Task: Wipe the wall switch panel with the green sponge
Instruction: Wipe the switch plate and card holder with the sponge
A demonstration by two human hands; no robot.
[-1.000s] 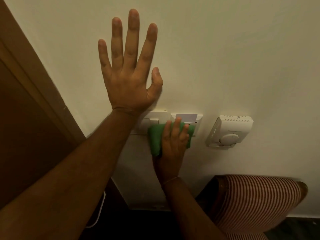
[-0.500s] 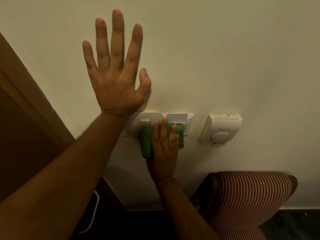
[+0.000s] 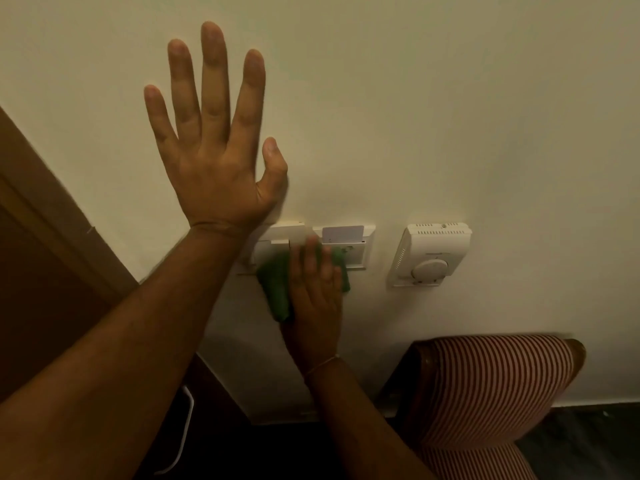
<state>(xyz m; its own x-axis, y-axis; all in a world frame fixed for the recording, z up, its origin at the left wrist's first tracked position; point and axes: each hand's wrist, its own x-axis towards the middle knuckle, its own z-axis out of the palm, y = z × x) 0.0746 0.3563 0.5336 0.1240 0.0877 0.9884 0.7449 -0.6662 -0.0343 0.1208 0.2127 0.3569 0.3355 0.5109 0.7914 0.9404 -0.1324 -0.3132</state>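
Observation:
A white wall switch panel (image 3: 360, 251) is mounted low on the cream wall, with a card standing in a slot on its right half. My right hand (image 3: 313, 299) presses the green sponge (image 3: 275, 289) flat against the panel's lower middle, and the fingers cover most of the sponge. My left hand (image 3: 214, 147) lies flat on the wall above and to the left of the panel, fingers spread, holding nothing. The left forearm hides the panel's left end.
A white thermostat with a round dial (image 3: 429, 256) hangs just right of the panel. A striped chair back (image 3: 495, 382) stands against the wall below it. A brown door frame (image 3: 52, 216) runs down the left side, and a white cable (image 3: 183, 431) hangs near the floor.
My right hand has slid the sponge leftward and slightly down across the panel, uncovering more of the card slot side. My left hand stays flat on the wall.

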